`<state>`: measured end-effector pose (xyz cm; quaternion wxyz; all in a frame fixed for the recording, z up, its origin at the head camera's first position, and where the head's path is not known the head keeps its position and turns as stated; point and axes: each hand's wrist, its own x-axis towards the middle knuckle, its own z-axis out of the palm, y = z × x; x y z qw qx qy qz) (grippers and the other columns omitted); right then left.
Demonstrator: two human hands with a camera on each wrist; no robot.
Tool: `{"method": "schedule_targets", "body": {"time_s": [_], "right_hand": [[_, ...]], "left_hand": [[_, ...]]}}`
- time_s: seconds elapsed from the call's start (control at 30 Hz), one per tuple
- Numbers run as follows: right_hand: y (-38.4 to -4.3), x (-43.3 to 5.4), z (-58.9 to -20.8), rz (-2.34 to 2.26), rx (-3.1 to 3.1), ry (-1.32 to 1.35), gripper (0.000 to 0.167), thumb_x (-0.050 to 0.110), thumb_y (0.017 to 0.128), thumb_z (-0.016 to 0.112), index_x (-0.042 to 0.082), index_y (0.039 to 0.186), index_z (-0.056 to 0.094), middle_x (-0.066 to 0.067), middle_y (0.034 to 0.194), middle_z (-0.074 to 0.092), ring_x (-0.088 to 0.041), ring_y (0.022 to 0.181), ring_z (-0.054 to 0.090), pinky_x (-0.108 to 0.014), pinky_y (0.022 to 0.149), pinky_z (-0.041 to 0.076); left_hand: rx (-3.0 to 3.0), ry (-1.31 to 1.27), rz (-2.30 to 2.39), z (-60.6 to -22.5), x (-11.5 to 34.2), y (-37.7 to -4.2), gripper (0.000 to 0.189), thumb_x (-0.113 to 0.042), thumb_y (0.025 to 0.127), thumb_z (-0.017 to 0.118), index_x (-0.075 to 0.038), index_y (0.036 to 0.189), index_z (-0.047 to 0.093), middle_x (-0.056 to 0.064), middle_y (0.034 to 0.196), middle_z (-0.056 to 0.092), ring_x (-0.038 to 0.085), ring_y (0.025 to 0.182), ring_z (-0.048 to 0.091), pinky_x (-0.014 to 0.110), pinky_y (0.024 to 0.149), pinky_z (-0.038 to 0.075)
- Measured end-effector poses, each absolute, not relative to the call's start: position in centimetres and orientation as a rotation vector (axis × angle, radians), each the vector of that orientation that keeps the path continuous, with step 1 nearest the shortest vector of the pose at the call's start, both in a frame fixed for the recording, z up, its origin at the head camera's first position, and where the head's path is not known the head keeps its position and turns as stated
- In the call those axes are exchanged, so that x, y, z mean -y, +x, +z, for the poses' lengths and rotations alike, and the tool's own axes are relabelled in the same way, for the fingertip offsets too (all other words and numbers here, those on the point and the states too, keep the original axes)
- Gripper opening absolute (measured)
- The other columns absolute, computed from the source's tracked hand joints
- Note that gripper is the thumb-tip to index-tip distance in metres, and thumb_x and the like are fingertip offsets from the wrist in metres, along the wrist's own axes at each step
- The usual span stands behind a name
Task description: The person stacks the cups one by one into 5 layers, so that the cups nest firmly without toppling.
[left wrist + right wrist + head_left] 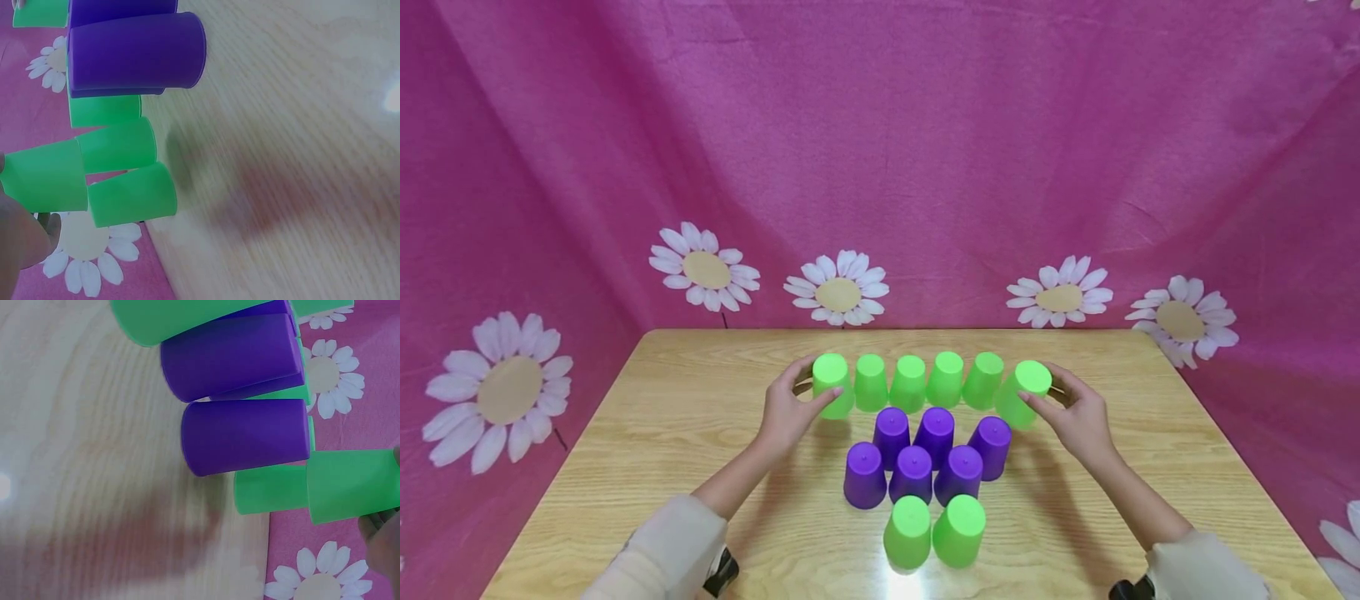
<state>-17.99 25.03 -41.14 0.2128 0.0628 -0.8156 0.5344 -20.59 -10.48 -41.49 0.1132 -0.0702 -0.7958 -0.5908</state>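
My left hand (pixel 787 410) grips an upside-down green cup (pixel 832 386) at the left end of the back row. In the left wrist view this held cup (pixel 44 178) is off the table, higher than the green cup (pixel 132 195) beside it. At the right end, my right hand (pixel 1081 417) holds another green cup (pixel 1023 394), tilted, between thumb and fingers. That held cup (pixel 353 484) also hangs above the tabletop in the right wrist view. Between the hands stand several upside-down green cups (pixel 907 384) in a line.
Several upside-down purple cups (pixel 912 475) stand grouped in front of the back row. Nearer the front are two green cups (pixel 959 532), side by side. The wooden table (pixel 700 417) ends at a pink flowered cloth (pixel 925 167) behind it.
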Motion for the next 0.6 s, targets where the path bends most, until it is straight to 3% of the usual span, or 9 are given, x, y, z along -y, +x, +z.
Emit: {"method": "schedule_targets", "body": {"time_s": [0.13,0.27,0.37,0.6], "right_hand": [[-18.8,-24.5,-40.6,1.485,2.270,0.183,0.042,-0.003,0.076,0.071,-0.010,0.116,0.057,0.027,0.095,0.056,0.015,0.089,0.054,-0.002,0.082,0.045],[-19.7,-24.0,-40.6,1.482,2.297,0.186,0.042,-0.002,0.077,0.071,-0.010,0.116,0.057,-0.005,0.106,0.066,0.015,0.089,0.053,-0.002,0.083,0.045],[-20.3,-23.6,-40.5,1.481,2.317,0.172,0.043,0.000,0.078,0.070,-0.010,0.118,0.056,-0.028,0.113,0.060,0.016,0.089,0.051,-0.002,0.083,0.044],[-21.8,-22.7,-40.5,1.526,2.266,0.114,0.043,0.000,0.078,0.070,-0.009,0.118,0.057,-0.027,0.113,0.060,0.015,0.088,0.052,-0.003,0.083,0.045]], "left_hand": [[2.330,-0.196,-1.739,-41.4,10.3,-20.9,0.054,-0.004,0.076,0.074,0.001,0.126,0.052,0.022,0.123,0.058,0.034,0.112,0.056,0.042,0.097,0.048],[2.328,-0.192,-1.731,-41.5,10.1,-21.0,0.054,-0.003,0.076,0.073,0.003,0.125,0.052,0.021,0.123,0.058,0.035,0.113,0.056,0.043,0.097,0.048],[2.335,-0.194,-1.715,-41.5,9.8,-21.1,0.053,-0.003,0.076,0.073,0.003,0.124,0.052,0.021,0.123,0.058,0.035,0.112,0.056,0.043,0.096,0.049],[2.334,-0.178,-1.694,-41.5,9.3,-21.7,0.052,-0.004,0.076,0.073,0.003,0.123,0.053,0.021,0.121,0.059,0.035,0.111,0.057,0.043,0.095,0.049]]}}
